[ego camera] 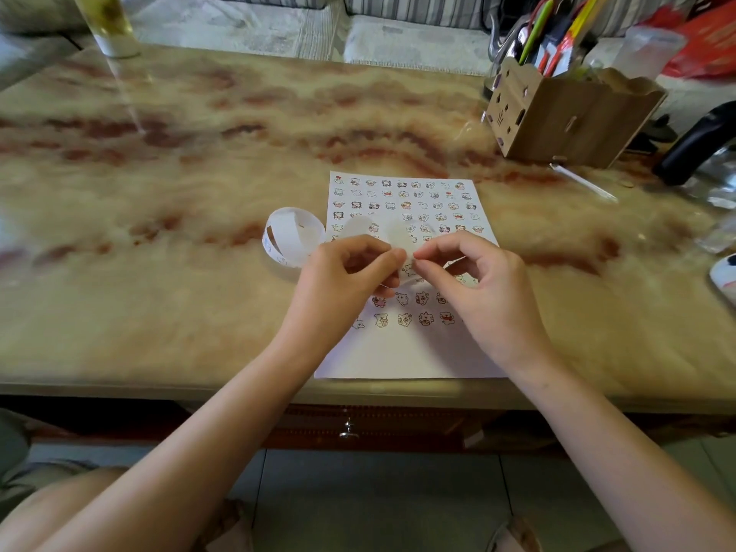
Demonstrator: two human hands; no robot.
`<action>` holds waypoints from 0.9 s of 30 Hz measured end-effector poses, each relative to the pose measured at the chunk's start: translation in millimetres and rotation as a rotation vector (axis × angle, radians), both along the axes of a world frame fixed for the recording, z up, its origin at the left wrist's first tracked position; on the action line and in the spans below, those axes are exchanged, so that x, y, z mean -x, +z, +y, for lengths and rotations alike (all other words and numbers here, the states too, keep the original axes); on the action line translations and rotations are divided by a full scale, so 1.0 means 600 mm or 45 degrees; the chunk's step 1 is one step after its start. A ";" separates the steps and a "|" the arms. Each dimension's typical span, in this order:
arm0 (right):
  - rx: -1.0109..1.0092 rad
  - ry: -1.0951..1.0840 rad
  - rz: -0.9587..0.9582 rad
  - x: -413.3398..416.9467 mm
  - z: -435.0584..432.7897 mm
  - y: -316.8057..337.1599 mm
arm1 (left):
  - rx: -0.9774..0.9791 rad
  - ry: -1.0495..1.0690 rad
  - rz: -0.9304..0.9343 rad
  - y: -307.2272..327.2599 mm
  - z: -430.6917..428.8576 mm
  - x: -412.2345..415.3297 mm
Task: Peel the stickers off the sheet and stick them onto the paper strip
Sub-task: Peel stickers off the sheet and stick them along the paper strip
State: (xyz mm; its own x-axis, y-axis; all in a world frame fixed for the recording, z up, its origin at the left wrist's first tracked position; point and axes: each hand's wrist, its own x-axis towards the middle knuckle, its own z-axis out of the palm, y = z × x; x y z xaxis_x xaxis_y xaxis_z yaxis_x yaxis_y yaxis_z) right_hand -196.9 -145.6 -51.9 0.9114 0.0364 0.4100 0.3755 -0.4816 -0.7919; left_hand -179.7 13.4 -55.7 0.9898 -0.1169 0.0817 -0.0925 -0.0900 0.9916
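Two hands hovered above the sticker sheet (410,348): left hand (350,272) pinching the paper strip (292,233), right hand (474,284) pinching an apparent sticker (408,268) beside it. Pressing it flat seemingly came next.

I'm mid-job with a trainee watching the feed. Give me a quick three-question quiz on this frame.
1. True or false: the sticker sheet lies flat on the table, near its front edge.
2. The coiled end of the paper strip sits: A) left of the sheet, B) right of it, C) beyond its far edge.
3. What do the left hand and right hand pinch between them?
Key: 1 true; 2 A; 3 the paper strip.
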 end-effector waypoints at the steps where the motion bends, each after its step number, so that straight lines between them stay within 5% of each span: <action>1: 0.010 -0.002 -0.009 0.000 0.000 0.000 | 0.004 0.000 -0.001 0.000 -0.001 0.001; 13: 0.052 0.002 -0.029 0.001 -0.001 0.002 | 0.034 -0.002 0.014 0.001 -0.002 0.002; 22: 0.353 0.041 -0.101 0.004 -0.005 -0.006 | -0.053 0.039 0.045 0.000 0.003 0.000; 27: 0.158 0.100 0.000 0.015 -0.013 0.012 | -0.106 0.083 0.053 0.000 0.004 0.001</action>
